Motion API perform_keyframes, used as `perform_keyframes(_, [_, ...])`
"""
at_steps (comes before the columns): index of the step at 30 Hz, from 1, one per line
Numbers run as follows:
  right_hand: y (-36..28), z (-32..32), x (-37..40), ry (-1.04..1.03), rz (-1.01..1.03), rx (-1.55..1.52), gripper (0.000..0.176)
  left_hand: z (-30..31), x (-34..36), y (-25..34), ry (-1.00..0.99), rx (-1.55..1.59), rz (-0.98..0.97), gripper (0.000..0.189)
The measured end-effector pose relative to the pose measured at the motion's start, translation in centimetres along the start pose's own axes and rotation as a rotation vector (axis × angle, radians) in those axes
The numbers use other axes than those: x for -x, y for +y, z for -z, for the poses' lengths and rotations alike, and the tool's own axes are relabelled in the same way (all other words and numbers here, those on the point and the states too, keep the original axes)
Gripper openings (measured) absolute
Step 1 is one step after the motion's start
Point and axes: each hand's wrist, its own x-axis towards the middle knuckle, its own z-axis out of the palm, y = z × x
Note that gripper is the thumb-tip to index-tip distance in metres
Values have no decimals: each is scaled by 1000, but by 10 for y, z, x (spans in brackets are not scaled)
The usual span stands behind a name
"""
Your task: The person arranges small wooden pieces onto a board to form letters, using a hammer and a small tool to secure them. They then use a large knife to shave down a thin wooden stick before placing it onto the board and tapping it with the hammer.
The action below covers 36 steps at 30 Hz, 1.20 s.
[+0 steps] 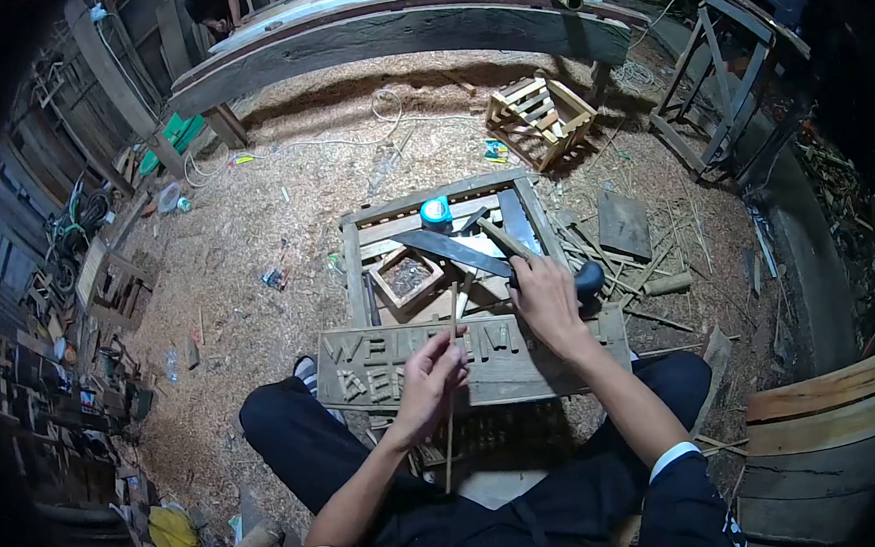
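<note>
My left hand pinches a thin wooden strip, which stands upright over the near board. That board lies across my lap with raised wooden letters; one row starts "WEL" and a shorter row begins below it. Part of the lettering is behind my hands. My right hand is closed at the end of a wooden handle with a dark head, apparently a hammer. Beneath this hand passes a long dark saw-like blade, with a black grip showing on the other side.
A slatted wooden frame carries a teal tape measure and a small square wooden box. Beyond stand a wooden crate and a long workbench, with a person's arm behind it. Shavings cover the ground; offcuts lie right.
</note>
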Motion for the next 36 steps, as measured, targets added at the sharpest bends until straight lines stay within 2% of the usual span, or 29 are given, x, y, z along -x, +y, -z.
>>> perform_keyframes(3, [-6, 35, 2, 23, -69, -82, 40, -5, 4, 7, -17, -18, -25, 40])
perform_keyframes(5, [-2, 47, 7, 144, -97, -211, 43, -4, 8, 11, -21, -24, -60, 40])
perform_keyframes(6, [-5, 55, 9, 143, -91, -211, 43, -3, 8, 14, -5, -73, -2, 40])
perform_keyframes(8, [-9, 72, 15, 99, -232, -418, 44, 0, 6, 13, 7, -125, 55, 39])
perform_keyframes(12, [-20, 73, 34, 62, -187, -485, 42, 1, -5, 15, -16, -160, 40, 30])
perform_keyframes(13, [-23, 74, 37, -15, -202, -463, 42, -2, -6, 20, -38, -162, 47, 27])
perform_keyframes(14, [-26, 73, 41, 15, -166, -453, 39, -6, -6, 23, -25, -144, 111, 22])
perform_keyframes(17, [-32, 70, 51, 33, -119, -413, 37, -25, 1, 39, -23, -117, 150, 23])
perform_keyframes(20, [-33, 68, 55, -91, -37, -375, 44, -9, -17, 2, 35, -397, 91, 26])
perform_keyframes(21, [-34, 69, 56, -86, -44, -376, 44, -13, -16, 2, 73, -514, 57, 27])
perform_keyframes(23, [-36, 72, 56, -99, -42, -385, 43, -20, -9, 2, 49, -532, 45, 27])
perform_keyframes(25, [-36, 75, 57, -105, -52, -395, 41, -39, 1, 11, 131, -684, -57, 32])
perform_keyframes(27, [-35, 77, 58, -65, -55, -445, 39, -33, -1, 1, 124, -691, -113, 31])
perform_keyframes(29, [-34, 77, 58, -45, -48, -440, 37, -37, -1, 4, 65, -473, -61, 31])
perform_keyframes(30, [-33, 76, 58, -27, -41, -431, 35, -36, 0, 6, 68, -477, -65, 31])
perform_keyframes(33, [-31, 74, 61, 18, 12, -404, 31, -36, 1, 7, 59, -631, -35, 37])
perform_keyframes(35, [-30, 73, 64, 16, -5, -410, 30, -38, 3, 1, 177, -773, -115, 42])
perform_keyframes(36, [-30, 72, 64, 8, -14, -416, 29, -40, 3, 2, 176, -774, -119, 42])
